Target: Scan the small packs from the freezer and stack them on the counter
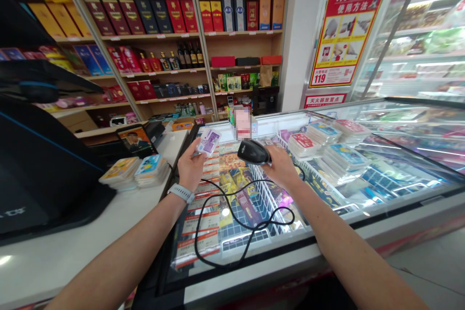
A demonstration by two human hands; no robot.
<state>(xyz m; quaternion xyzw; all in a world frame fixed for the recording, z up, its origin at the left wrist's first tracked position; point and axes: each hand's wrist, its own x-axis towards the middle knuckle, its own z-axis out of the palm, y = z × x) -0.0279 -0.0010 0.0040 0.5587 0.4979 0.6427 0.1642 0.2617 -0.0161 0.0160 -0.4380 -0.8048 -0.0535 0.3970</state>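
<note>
Both hands were raised over a white-framed, glass-topped chest freezer (276, 264). The left hand (191, 164) was closed in a pinch on a flat purple-and-white rectangular card (209, 141), which was held tilted in the air above the freezer. The right hand (281, 167) was closed around a black plastic handheld barcode scanner (254, 152), its nose aimed toward the card — the two were near each other but not touching. The step in hand was this positioning of card and scanner. No object stood between them, although a thin black cable (254, 226) looped across the glass below the hands, and a blurred upright item (242, 123) stood just behind them. To the left, two stacks of illustrated cards (152, 169) lay on a white tabletop (72, 232). A grey watch band (180, 193) circled the left wrist. Beyond the freezer, light wooden shelves (156, 70) carried red, blue and gold boxes
</note>
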